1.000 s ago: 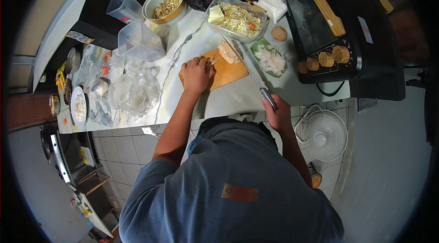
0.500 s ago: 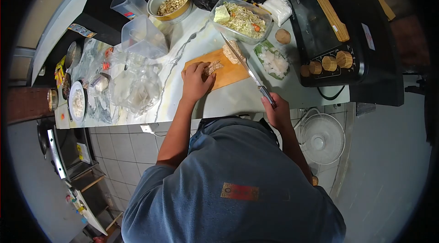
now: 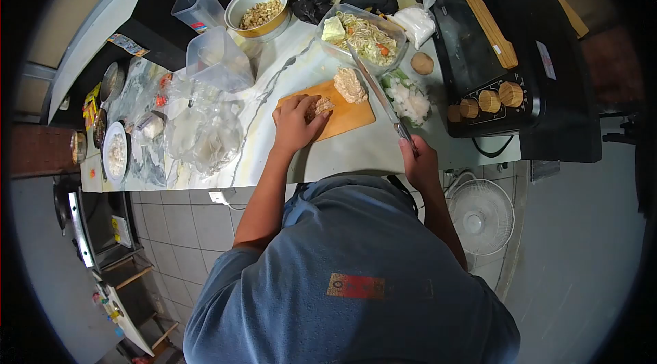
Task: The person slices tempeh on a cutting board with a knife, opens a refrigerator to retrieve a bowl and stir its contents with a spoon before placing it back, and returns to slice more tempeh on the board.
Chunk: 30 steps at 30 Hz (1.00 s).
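Observation:
My left hand [image 3: 295, 122] rests on the orange cutting board [image 3: 342, 126], its fingers curled round a small heap of chopped brownish food [image 3: 324, 106]. A larger pale, minced-looking lump [image 3: 350, 85] sits at the board's upper right. My right hand [image 3: 419, 160] grips the handle of a long knife [image 3: 381, 97], whose blade points up and left past the board's right edge, its tip by the noodle container. Right of the blade lies chopped white food [image 3: 409, 100] on a green-edged tray. Behind it stands a clear container [image 3: 364, 35] of noodles and vegetables.
A black appliance [image 3: 561, 110] with wooden knobs stands at the right, near a round brown item [image 3: 421, 63] and a white bag [image 3: 415, 23]. Left are clear plastic bags [image 3: 205, 134], an empty tub [image 3: 217, 60], a bowl [image 3: 257, 10] and a white plate [image 3: 115, 152].
The knife and my right hand have moved right, away from the pale lump, with the tip now over the container's edge. My left hand has stayed at the chopped heap.

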Available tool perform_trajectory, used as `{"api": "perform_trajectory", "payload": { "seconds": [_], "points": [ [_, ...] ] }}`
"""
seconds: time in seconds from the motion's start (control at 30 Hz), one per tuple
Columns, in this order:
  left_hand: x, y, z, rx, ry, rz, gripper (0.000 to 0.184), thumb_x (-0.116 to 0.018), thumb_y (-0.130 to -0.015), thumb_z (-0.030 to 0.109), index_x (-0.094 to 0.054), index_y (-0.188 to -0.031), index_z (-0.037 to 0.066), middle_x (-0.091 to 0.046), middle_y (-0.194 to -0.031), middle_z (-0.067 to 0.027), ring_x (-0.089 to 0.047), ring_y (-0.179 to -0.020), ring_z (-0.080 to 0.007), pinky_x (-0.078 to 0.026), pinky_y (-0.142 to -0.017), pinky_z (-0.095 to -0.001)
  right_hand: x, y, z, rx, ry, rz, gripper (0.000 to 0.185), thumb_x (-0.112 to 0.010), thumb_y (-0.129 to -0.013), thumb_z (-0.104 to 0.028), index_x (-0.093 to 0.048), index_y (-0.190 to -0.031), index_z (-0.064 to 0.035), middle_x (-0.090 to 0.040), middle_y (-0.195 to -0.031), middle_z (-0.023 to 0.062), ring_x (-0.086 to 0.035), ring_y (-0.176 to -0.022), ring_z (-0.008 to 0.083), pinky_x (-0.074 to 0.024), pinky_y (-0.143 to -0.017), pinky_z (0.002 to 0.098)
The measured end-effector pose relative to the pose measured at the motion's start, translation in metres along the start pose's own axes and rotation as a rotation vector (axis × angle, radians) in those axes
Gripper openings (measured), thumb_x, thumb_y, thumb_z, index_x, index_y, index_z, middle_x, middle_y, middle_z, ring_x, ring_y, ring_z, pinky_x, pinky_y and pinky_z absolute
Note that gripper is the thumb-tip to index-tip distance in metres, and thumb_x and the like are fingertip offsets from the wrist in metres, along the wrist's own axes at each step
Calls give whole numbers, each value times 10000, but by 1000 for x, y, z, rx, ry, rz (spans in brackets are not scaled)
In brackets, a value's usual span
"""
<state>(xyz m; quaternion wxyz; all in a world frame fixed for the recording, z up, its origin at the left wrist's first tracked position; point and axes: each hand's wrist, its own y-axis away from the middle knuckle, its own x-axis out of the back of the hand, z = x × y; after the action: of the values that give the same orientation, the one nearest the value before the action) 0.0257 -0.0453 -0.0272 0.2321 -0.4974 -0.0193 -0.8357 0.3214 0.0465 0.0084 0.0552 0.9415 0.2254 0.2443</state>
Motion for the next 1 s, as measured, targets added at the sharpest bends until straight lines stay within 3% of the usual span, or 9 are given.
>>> {"api": "perform_trajectory", "payload": {
  "seconds": [0.17, 0.27, 0.37, 0.43, 0.67, 0.77, 0.87, 0.93, 1.0],
  "points": [
    [2, -28, 10, 51, 74, -88, 451, -749, -831, 361, -656, -1221, 153, -644, -1137, -79, -567, -1147, -292, -429, -907, -409, 23, 8, 11, 62, 116, 57, 275, -645, -957, -289, -665, -977, -15, -541, -631, 42, -456, -581, 97, -398, -550, 300],
    [-5, -49, 13, -46, 236, -73, 538, -772, -796, 318, -608, -1280, 151, -604, -1231, -116, -550, -1188, -318, -446, -941, -405, 39, 15, 21, 34, 170, 51, 285, -651, -951, -300, -669, -986, -19, -542, -630, 53, -458, -578, 102, -400, -553, 300],
    [-3, -70, 25, -245, 209, -150, 663, -764, -727, 225, -547, -1349, 147, -521, -1358, -115, -478, -1277, -304, -343, -1047, -454, 51, 23, 24, -6, 180, 64, 285, -653, -947, -302, -672, -992, -22, -537, -630, 52, -456, -575, 104, -397, -551, 299],
    [-1, -81, 34, -399, -14, -321, 758, -781, -688, 212, -495, -1386, 128, -481, -1422, -128, -430, -1339, -320, -340, -1073, -431, 57, 27, 27, -28, 175, 76, 285, -652, -946, -302, -673, -993, -22, -536, -630, 50, -454, -572, 105, -395, -549, 299],
    [-17, -94, 50, -485, -218, -392, 728, -774, -690, 166, -524, -1373, 138, -491, -1412, -99, -385, -1367, -290, -300, -1092, -426, 65, 35, 39, -24, 129, 136, 267, -658, -944, -277, -678, -996, -17, -538, -623, 35, -436, -554, 99, -369, -527, 296],
    [-11, -103, 55, -410, -215, -544, 700, -793, -676, 143, -556, -1335, 129, -507, -1388, -91, -391, -1362, -282, -304, -1091, -430, 66, 35, 43, -26, 122, 146, 264, -661, -944, -275, -679, -994, -16, -538, -621, 34, -431, -550, 91, -361, -517, 291],
    [-16, -109, 47, -482, -292, -550, 677, -814, -656, 132, -581, -1292, 134, -533, -1336, -85, -416, -1340, -275, -311, -1083, -441, 66, 34, 47, -29, 115, 144, 268, -663, -944, -276, -678, -987, -12, -534, -617, 34, -428, -547, 87, -355, -511, 288],
    [-19, -112, 42, -663, -248, -473, 644, -817, -649, 126, -600, -1255, 147, -547, -1298, -82, -451, -1296, -281, -320, -1082, -445, 67, 32, 48, -36, 114, 138, 270, -663, -944, -276, -677, -984, -9, -532, -614, 33, -426, -546, 85, -353, -508, 286],
    [-20, -114, 41, -664, -235, -501, 629, -813, -647, 125, -616, -1245, 132, -556, -1261, -81, -462, -1275, -266, -328, -1071, -442, 67, 30, 48, 13, 91, 148, 276, -663, -945, -283, -675, -978, -9, -524, -606, 31, -421, -542, 86, -351, -507, 287]
  ]
}}
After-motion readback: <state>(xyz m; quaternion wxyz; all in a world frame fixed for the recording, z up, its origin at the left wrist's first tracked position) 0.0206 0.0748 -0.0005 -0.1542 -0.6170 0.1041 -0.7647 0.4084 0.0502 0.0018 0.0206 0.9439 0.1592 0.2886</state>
